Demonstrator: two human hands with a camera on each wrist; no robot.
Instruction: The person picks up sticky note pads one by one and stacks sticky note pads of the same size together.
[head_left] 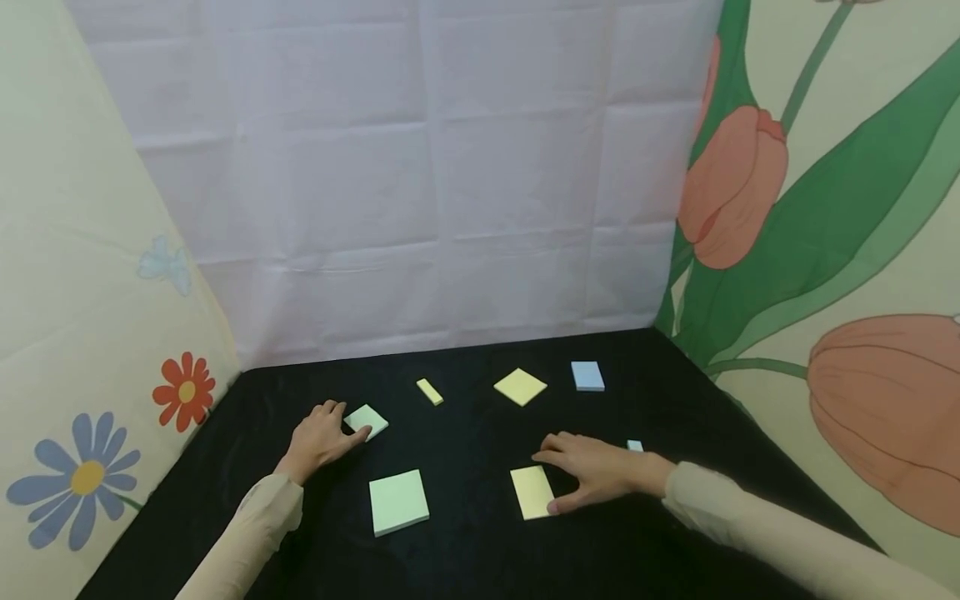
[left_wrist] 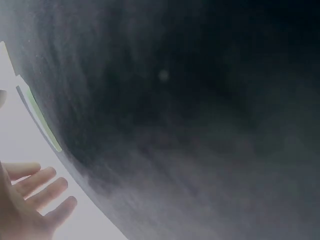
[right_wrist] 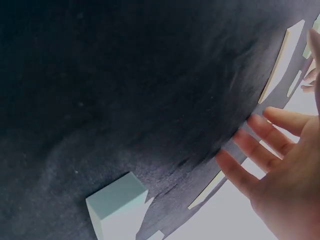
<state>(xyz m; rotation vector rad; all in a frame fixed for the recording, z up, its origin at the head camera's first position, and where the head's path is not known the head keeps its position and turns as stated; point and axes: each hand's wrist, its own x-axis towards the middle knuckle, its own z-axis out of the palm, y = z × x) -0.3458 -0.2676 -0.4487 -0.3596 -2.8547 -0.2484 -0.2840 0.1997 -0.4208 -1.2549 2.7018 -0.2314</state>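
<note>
In the head view my left hand (head_left: 318, 437) reaches to a small pale green sticky-note pad (head_left: 367, 421), its thumb at the pad's near edge and its fingers by the left corner. Whether they touch it I cannot tell. The left wrist view shows those fingers spread and loosely straight. My right hand (head_left: 600, 467) hovers beside a yellow sticky-note pad (head_left: 532, 492), thumb at the lower right corner. In the right wrist view its fingers (right_wrist: 260, 145) are spread, with nothing between them. A larger pale green pad (head_left: 398, 500) lies between the hands.
Farther back on the black cloth (head_left: 465, 450) lie a narrow yellow pad (head_left: 430, 392), a yellow pad turned like a diamond (head_left: 521, 387) and a blue pad (head_left: 587, 376). A small light blue pad (head_left: 635, 446) sits behind the right wrist. A white curtain (head_left: 420, 183) hangs behind.
</note>
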